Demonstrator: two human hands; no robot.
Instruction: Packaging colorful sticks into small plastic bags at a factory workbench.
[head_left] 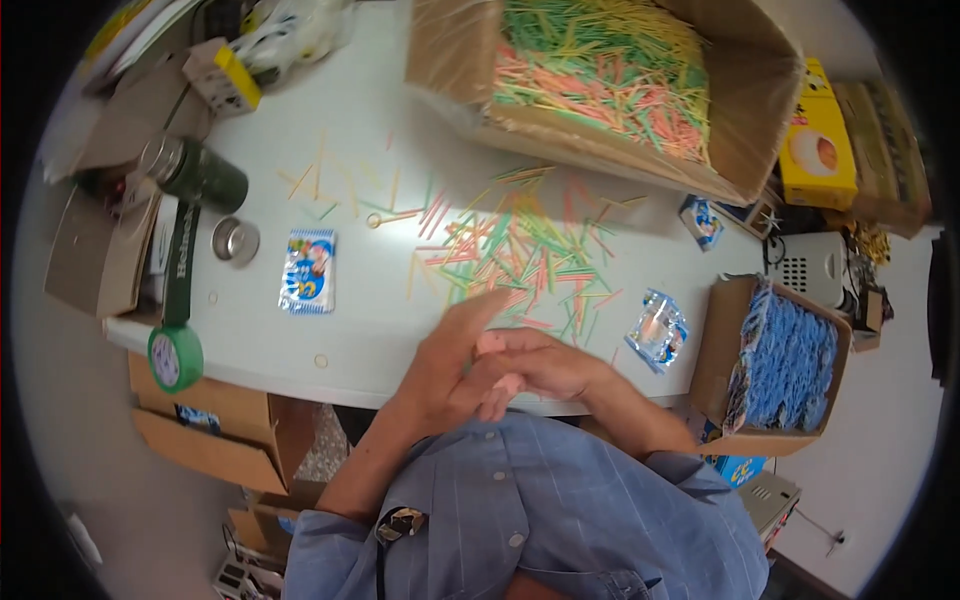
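Observation:
My left hand (445, 365) and my right hand (555, 368) meet in front of my shirt at the table's near edge. One digit of my left hand points up and away, while its other fingers curl against my right hand. My right hand is closed, its fingers bent into my left palm. Small pink bits (491, 343) show between the hands; whether they are a held thing or finger covers I cannot make out. Just beyond lies a loose pile of thin pink, green and yellow sticks (525, 245). Rubber bands (321, 360) lie to the left.
A large cardboard box (620, 160) of coloured sticks stands at the back. Blue-white packets (308, 272) and a crumpled wrapper (657, 330) flank the pile. A small box (715, 350) of blue packets sits right; a dark flask (205, 178), metal cup (235, 241) and green tape roll (175, 357) left.

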